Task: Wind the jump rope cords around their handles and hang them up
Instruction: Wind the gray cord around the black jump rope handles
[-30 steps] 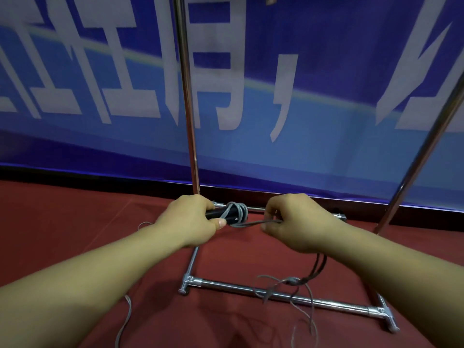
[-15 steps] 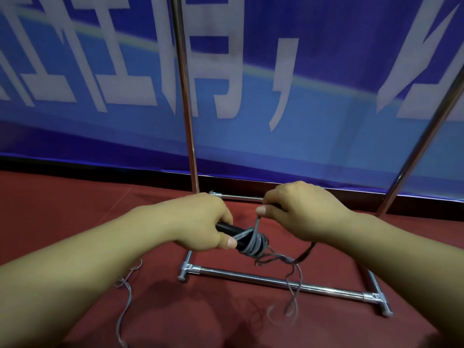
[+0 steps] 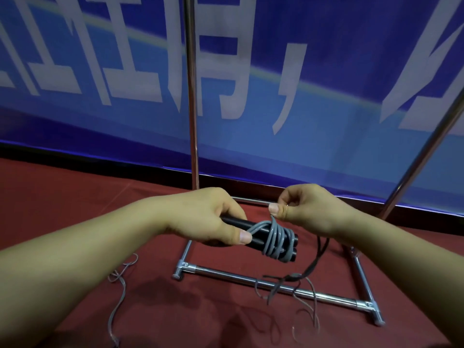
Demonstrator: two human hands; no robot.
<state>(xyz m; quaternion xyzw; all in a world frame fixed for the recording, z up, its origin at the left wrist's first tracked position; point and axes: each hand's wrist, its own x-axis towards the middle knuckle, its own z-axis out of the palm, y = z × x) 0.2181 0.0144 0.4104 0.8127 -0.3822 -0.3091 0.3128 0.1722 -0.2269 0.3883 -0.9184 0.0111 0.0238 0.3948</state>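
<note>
Fingers of the left hand curl around two black handles held side by side, thumb pressed on the grey cord coiled round them. Just above, the right hand pinches that cord's free end between thumb and forefinger. Below stands a chrome rack on red carpet, with loose cords draped over its base bar. Behind hangs a blue banner with large white characters, too cropped to read.

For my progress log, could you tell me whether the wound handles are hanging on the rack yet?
No, the left hand holds the handles.
</note>
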